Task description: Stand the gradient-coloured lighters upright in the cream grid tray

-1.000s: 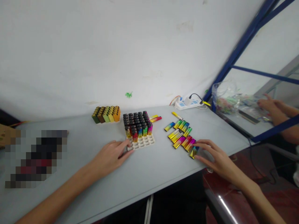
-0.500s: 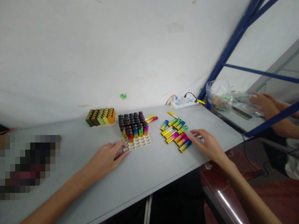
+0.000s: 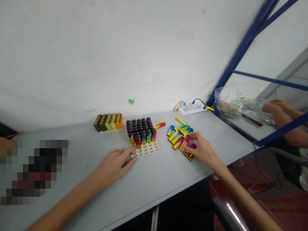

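Note:
A white tray [image 3: 150, 149] with round slots stands mid-table, its back rows filled with upright black-topped lighters [image 3: 139, 126]. Its front slots show bare. My left hand [image 3: 120, 160] pinches the tray's front left corner between thumb and fingers. Right of the tray lies a loose pile of coloured lighters [image 3: 178, 136], yellow, green, blue and pink. Over the pile's near right side, my right hand [image 3: 198, 147] has thumb and fingers around a red lighter [image 3: 185, 141]. More lighters lie partly hidden under that hand.
Behind left, a second tray holds green, brown and orange cases [image 3: 108, 122]. Two lighters [image 3: 160, 125] lie behind the white tray. A power strip [image 3: 191, 109] sits by the wall. Beyond a blue frame [image 3: 226, 77], another person's hands are near plastic bags [image 3: 228, 102].
My right hand has moved left onto the pile and closed around a red lighter. My left hand stays at the tray corner. The whole view has shifted slightly.

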`<control>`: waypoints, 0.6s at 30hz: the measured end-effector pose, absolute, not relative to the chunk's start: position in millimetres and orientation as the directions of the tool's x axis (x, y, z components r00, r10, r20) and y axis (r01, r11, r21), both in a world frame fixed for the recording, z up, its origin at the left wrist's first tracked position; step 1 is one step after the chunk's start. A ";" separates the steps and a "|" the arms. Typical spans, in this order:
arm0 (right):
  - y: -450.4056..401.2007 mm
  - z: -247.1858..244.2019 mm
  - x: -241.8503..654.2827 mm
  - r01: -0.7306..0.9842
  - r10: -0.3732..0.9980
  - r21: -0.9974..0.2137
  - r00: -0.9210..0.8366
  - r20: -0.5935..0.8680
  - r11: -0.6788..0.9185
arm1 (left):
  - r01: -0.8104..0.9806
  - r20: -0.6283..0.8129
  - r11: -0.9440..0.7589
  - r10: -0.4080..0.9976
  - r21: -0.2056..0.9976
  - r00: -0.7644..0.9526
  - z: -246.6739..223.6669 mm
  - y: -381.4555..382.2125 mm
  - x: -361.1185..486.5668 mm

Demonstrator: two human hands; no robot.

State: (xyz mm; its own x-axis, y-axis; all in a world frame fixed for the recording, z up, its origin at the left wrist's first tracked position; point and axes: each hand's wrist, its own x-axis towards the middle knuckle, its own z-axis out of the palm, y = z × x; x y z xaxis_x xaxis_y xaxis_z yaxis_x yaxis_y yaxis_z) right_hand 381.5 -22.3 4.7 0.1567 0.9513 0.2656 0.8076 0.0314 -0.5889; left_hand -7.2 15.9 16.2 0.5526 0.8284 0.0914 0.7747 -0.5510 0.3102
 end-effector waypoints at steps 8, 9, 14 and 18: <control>-7.3 13.7 359.5 0.320 0.918 -0.912 0.215 0.333 0.256 | 0.770 0.114 -0.555 0.827 0.315 0.550 13.8 14.5 -6.6; -5.7 18.8 354.6 0.268 0.942 -0.935 0.180 0.284 0.231 | 0.774 0.114 -0.555 0.828 0.306 0.549 12.7 14.4 -6.4; 3.9 44.7 318.7 0.038 0.990 -0.992 -0.078 0.118 0.121 | 0.789 0.101 -0.550 0.832 0.274 0.546 10.3 12.7 -5.5; 25.4 55.3 279.9 -0.186 0.947 -0.975 -0.271 0.171 0.123 | 0.791 0.080 -0.569 0.820 0.224 0.566 13.9 11.0 -4.2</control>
